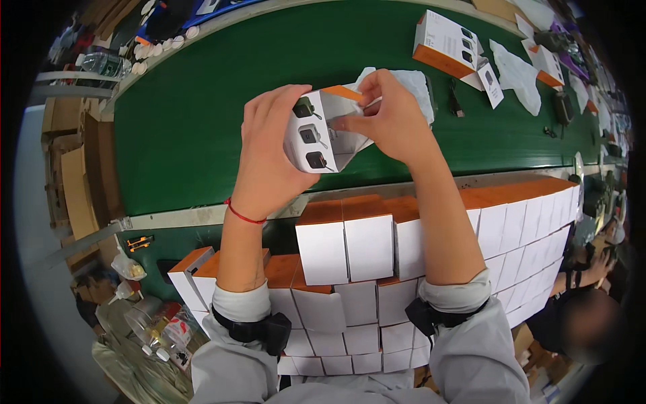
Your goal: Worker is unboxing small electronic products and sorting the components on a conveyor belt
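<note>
A small white and orange cardboard box, printed with three pictures of small dark and grey devices, is tilted over the green work surface. My left hand is wrapped round its closed side. Its open end faces my right hand, whose fingers and thumb are bent in at the opening, with the fingertips on the orange flap. Inside the opening I see grey-white walls; whether anything lies deeper cannot be seen. Behind my right hand lies a white plastic bag, partly covered by it.
Stacked white and orange boxes stand in rows below my forearms. At the far right lie an open box, another plastic bag, a black cable and a dark device. A person is at the lower right.
</note>
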Motion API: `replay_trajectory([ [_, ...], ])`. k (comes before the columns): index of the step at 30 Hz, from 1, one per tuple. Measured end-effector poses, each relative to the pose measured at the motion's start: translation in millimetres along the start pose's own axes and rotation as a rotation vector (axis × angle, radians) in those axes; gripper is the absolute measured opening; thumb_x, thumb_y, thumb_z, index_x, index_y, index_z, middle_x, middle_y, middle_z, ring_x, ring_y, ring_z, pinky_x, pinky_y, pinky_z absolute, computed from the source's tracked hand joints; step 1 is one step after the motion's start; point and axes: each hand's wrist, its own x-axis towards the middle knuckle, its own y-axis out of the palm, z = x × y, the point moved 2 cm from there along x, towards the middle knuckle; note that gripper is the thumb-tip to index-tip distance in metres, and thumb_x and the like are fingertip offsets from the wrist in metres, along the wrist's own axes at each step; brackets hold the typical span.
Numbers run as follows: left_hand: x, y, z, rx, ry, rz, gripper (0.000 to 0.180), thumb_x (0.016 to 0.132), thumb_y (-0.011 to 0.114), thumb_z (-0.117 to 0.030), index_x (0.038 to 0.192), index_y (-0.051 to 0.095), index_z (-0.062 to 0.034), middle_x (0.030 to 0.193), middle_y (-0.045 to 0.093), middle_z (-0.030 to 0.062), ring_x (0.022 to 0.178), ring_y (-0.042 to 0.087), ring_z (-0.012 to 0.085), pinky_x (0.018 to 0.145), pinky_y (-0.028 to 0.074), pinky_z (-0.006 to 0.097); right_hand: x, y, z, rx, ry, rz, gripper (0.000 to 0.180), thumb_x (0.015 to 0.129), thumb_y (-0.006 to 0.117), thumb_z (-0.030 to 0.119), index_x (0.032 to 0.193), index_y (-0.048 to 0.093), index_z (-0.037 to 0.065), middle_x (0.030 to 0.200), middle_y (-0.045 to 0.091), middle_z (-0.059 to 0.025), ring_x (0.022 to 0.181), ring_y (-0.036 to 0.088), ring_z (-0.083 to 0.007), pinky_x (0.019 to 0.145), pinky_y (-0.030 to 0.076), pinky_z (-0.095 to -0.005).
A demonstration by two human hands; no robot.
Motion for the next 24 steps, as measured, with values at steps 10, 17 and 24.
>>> replay_trajectory([
  [10,-10,3,23,0.333,-0.247,-0.085,0.096,0.060,0.092,-0.010,0.148,0.054,-0.0132,0.146,0.053,0.0116,0.133,0.047,0.0388,0.111,0.042,0.051,12,-28,-7,0.288,-0.253,-0.368,0.022,0.087,0.074,0.007,0.104,0.062,0.000,0.089,0.065,-0.0068,0.075,0.062,-0.0181,0.071,0.054,-0.0322],
  [17,-12,-6,28,0.462,-0.351,-0.362,0.103,0.064,0.100,-0.027,0.153,0.050,-0.0124,0.154,0.036,0.0205,0.138,0.037,0.0432,0.114,0.036,0.053,7,-7,26,-0.128,-0.714,-0.325,0.035,0.088,0.078,0.009,0.119,0.063,0.002,0.115,0.064,-0.0164,0.105,0.064,-0.0317,0.091,0.052,-0.0394],
  [24,0,-7,25,-0.115,-0.756,0.360,0.053,0.091,0.082,-0.027,0.132,0.064,0.0002,0.130,0.069,0.0178,0.109,0.067,0.0224,0.091,0.052,0.033,10,-35,-12,-0.517,0.317,0.113,0.060,0.091,0.078,0.033,0.136,0.056,0.000,0.130,0.066,-0.0227,0.121,0.064,-0.0405,0.097,0.054,-0.0482],
])
